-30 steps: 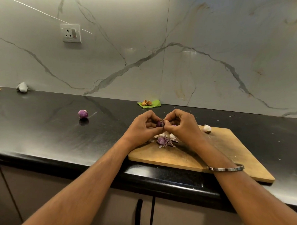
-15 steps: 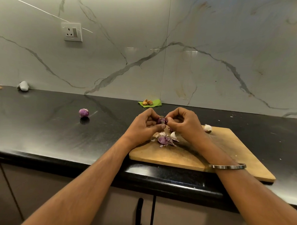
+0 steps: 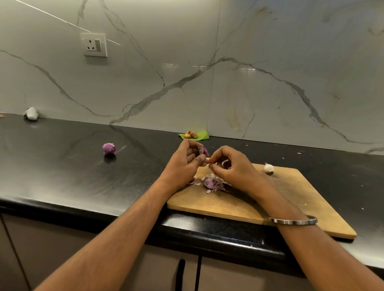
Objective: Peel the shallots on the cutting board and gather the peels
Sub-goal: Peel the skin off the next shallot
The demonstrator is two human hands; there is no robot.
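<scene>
My left hand (image 3: 187, 161) grips a small purple shallot (image 3: 203, 150) above the far left corner of the wooden cutting board (image 3: 294, 200). Just to its right, my right hand (image 3: 232, 167) has its fingers curled, and a strip of purple peel (image 3: 225, 162) shows between them. Under both hands a pile of purple and white peels (image 3: 211, 182) lies on the board. A pale peeled piece (image 3: 268, 168) rests at the board's far edge. Another purple shallot (image 3: 109, 148) sits on the black counter to the left.
The black counter (image 3: 53, 172) runs along a marble wall with a socket (image 3: 94, 44). A green leaf with brown bits (image 3: 193, 135) lies by the wall behind the hands. A grey lump (image 3: 31, 113) sits far left. The counter's front edge overhangs cabinet doors.
The hands, pressed together on the shallot before, have drawn apart. The left hand keeps the shallot and has lifted slightly; the right has pulled away to the right with a strip of peel.
</scene>
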